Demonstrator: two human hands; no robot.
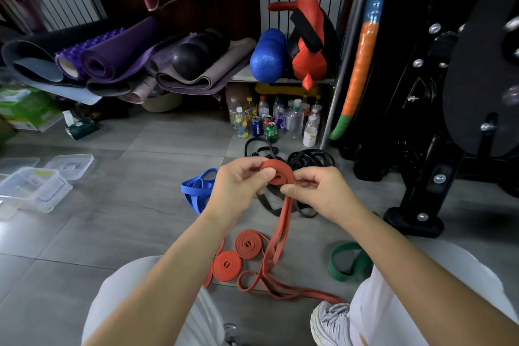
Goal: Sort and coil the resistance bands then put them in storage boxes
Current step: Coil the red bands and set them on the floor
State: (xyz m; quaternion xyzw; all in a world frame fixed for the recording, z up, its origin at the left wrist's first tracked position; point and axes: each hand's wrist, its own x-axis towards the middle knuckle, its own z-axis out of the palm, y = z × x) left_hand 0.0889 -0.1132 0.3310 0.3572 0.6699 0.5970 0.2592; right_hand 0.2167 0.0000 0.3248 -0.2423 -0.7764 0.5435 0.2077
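Observation:
My left hand (238, 185) pinches a partly wound coil of a red resistance band (278, 174), thumb on its top. My right hand (317, 191) grips the same band just beside the coil, and the loose tail (278, 247) hangs down to the floor. Two finished red coils (226, 265) (248, 244) lie on the tiles below my hands. A blue band (196, 188) lies left of my hands, partly behind my left wrist. Black bands (311, 160) are heaped behind my hands. A green band (348, 261) sits by my right knee. Clear plastic storage boxes (36, 188) stand at the far left.
Rolled yoga mats (112, 59) and a blue foam roller (266, 56) fill the shelf behind. Several bottles and cans (269, 121) stand under it. A black weight rack (438, 121) rises on the right. My knees and a white shoe (331, 323) frame the grey tile floor.

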